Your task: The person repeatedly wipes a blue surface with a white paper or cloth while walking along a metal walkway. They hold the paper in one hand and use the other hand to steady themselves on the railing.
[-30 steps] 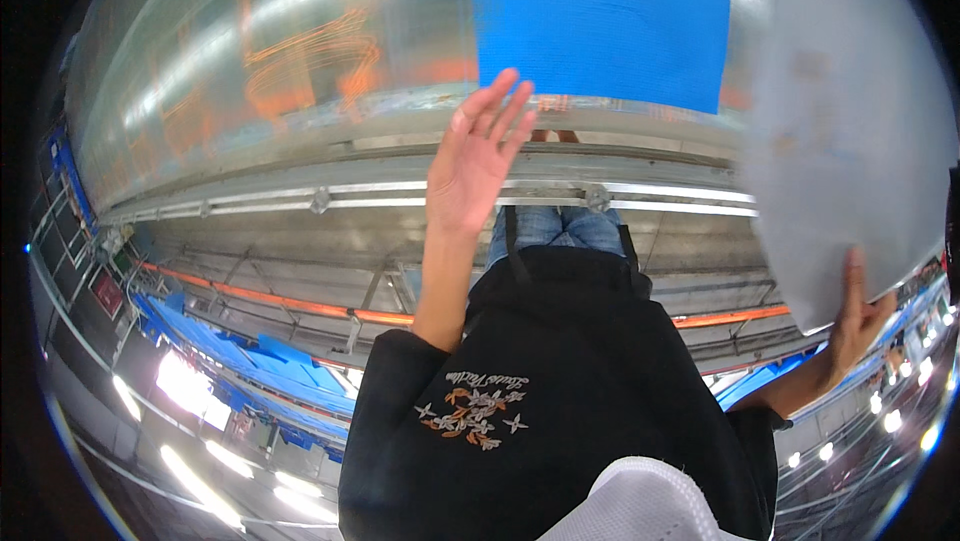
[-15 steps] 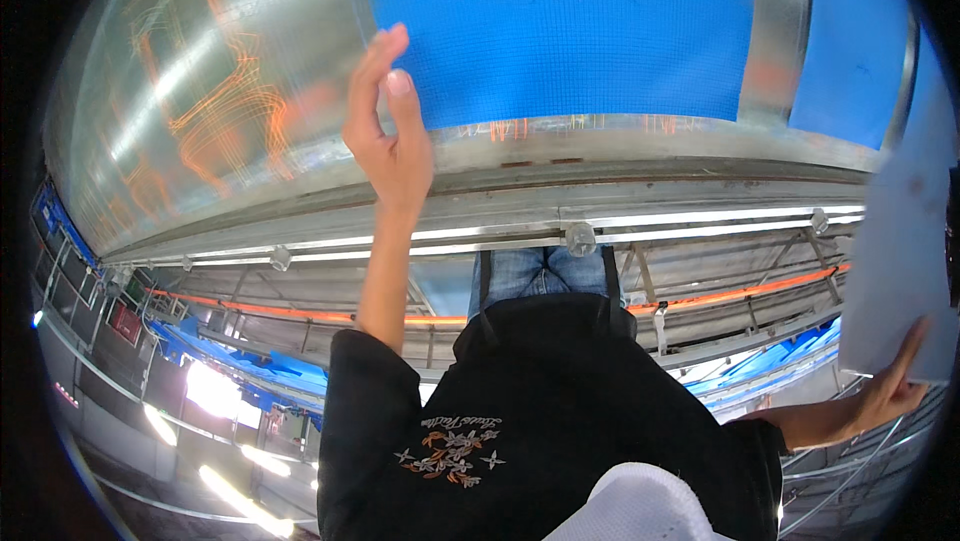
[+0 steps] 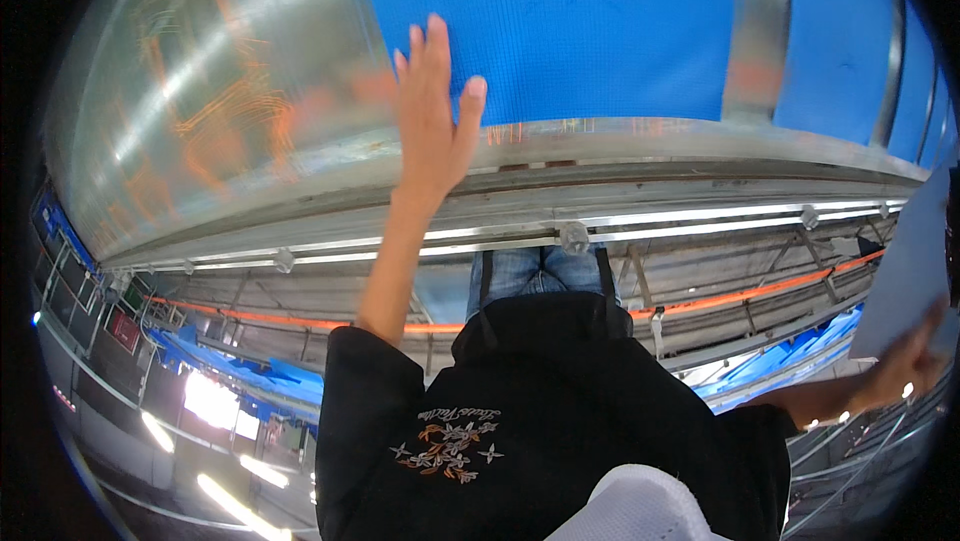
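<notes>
My left hand (image 3: 432, 121) is open, its fingers stretched out flat over the near left corner of a blue textured sheet (image 3: 590, 41). Whether the palm presses on the sheet cannot be made out. The sheet lies on a shiny metal table (image 3: 330, 71). Far out to the right, my right hand (image 3: 908, 356) grips the lower end of a flat pale grey panel (image 3: 905, 271). That hand is dark and slightly blurred, and the panel's far part runs out at the picture's rim.
More blue sheets (image 3: 835, 41) lie in a row to the right, with metal strips between them. Along the table's near side run a metal rail (image 3: 480, 243) with round fittings and an orange bar (image 3: 720, 299). Frames with blue sheets (image 3: 240, 366) stand behind me.
My left hand has shifted a little right, and its fingers have gone from curled to spread flat. My right hand and the pale panel have moved farther right.
</notes>
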Action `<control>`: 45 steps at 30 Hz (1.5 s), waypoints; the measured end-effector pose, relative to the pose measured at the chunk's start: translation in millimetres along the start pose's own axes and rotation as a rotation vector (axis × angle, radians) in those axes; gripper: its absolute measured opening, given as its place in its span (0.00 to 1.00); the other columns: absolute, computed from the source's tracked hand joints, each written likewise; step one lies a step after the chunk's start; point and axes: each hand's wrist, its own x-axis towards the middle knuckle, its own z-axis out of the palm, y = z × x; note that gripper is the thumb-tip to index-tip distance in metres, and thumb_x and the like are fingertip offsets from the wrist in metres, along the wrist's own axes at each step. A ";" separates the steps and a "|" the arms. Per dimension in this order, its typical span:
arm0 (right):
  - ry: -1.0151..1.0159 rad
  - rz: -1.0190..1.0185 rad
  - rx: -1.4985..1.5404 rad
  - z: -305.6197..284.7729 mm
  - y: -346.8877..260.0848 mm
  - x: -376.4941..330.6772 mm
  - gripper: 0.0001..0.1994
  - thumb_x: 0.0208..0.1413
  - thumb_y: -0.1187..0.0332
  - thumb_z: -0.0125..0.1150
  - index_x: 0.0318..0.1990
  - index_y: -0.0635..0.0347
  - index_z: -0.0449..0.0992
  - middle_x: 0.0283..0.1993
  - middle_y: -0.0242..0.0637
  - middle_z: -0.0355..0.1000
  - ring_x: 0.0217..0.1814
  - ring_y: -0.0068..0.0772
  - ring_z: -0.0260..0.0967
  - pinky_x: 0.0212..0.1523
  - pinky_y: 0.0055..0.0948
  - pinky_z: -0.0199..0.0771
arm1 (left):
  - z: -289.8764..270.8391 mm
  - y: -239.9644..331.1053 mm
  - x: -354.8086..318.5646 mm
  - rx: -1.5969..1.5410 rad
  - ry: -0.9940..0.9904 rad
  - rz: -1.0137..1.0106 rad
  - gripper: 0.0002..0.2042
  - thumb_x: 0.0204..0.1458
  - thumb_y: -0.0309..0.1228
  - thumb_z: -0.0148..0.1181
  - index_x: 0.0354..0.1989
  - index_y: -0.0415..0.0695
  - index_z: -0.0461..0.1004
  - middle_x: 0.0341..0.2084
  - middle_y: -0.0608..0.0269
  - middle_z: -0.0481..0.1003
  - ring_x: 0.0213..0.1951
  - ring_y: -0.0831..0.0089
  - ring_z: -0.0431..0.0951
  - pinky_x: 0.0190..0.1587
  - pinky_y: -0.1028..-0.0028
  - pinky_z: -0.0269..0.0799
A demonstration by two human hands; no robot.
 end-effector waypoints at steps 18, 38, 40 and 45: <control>-0.126 0.325 0.758 -98.6 22.7 -112.5 0.18 0.61 0.68 0.61 0.53 0.74 0.72 0.49 0.46 0.75 0.48 0.31 0.71 0.52 0.29 0.69 | -10.0 130.7 -111.7 -0.462 -0.277 -0.270 0.26 0.63 0.46 0.52 0.58 0.35 0.69 0.53 0.45 0.74 0.58 0.58 0.72 0.61 0.63 0.64; 0.165 0.644 1.257 -176.4 500.4 -215.1 0.27 0.52 0.69 0.67 0.58 0.69 0.66 0.47 0.39 0.73 0.50 0.25 0.67 0.53 0.26 0.66 | 397.3 662.0 -114.7 -1.115 -1.476 -0.268 0.34 0.49 0.31 0.66 0.66 0.41 0.60 0.59 0.54 0.70 0.59 0.56 0.71 0.61 0.54 0.67; 0.152 0.617 1.189 -182.3 539.8 -203.3 0.28 0.51 0.66 0.68 0.57 0.69 0.66 0.44 0.39 0.74 0.48 0.26 0.69 0.51 0.27 0.67 | 433.1 698.7 -117.5 -1.029 -1.511 -0.284 0.35 0.49 0.31 0.67 0.66 0.41 0.59 0.59 0.54 0.69 0.60 0.55 0.70 0.61 0.53 0.68; -0.096 0.444 1.127 -185.5 665.7 -162.4 0.32 0.50 0.58 0.70 0.58 0.69 0.67 0.42 0.39 0.75 0.42 0.25 0.71 0.45 0.28 0.71 | 523.1 785.4 -103.9 -1.031 -1.479 -0.273 0.30 0.53 0.27 0.64 0.65 0.40 0.61 0.57 0.53 0.71 0.58 0.59 0.72 0.59 0.59 0.70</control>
